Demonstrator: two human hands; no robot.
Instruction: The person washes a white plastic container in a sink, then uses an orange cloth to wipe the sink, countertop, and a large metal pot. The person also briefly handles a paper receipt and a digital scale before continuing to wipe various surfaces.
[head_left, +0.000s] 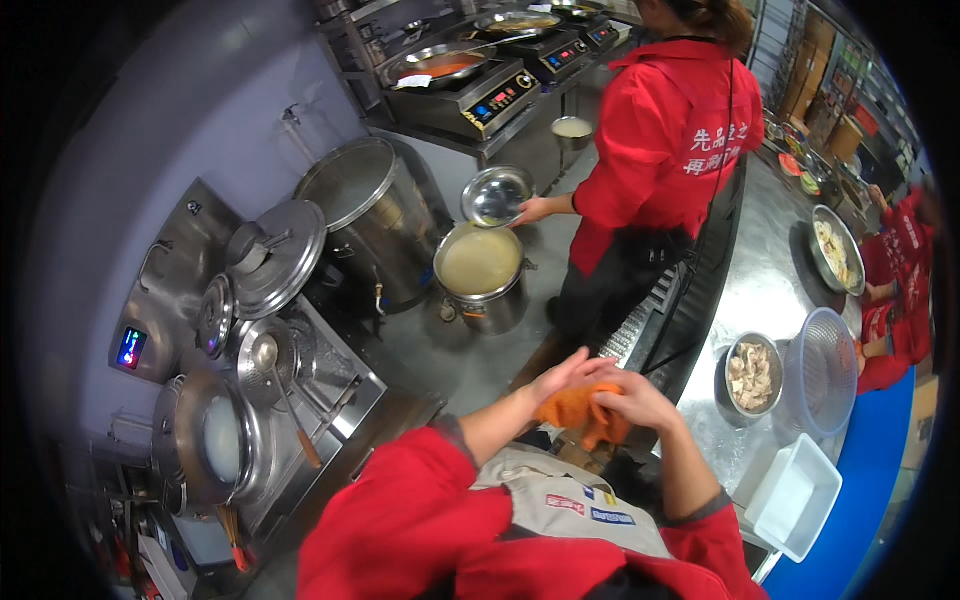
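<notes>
In front of my apron (555, 480), both hands meet around an orange cloth (581, 412). My right hand (637, 394) grips the cloth, thumb across it, and the loose end hangs below. My left hand (562, 381) is held out nearly flat with straight fingers, its palm side against the cloth. Its fingertips overlap the fingers of my right hand, and part of the palm is hidden. On the steel table to the right, the nearest thing is a steel bowl of pale sliced food (752, 375).
A co-worker (660, 150) ahead tilts a steel basin (495, 196) over a pot of pale liquid (480, 262). Left are a tall stockpot (360, 195), a wok (202, 442) and a skimmer (262, 367). A colander (821, 375) and white tub (795, 495) stand right, before another co-worker (904, 255).
</notes>
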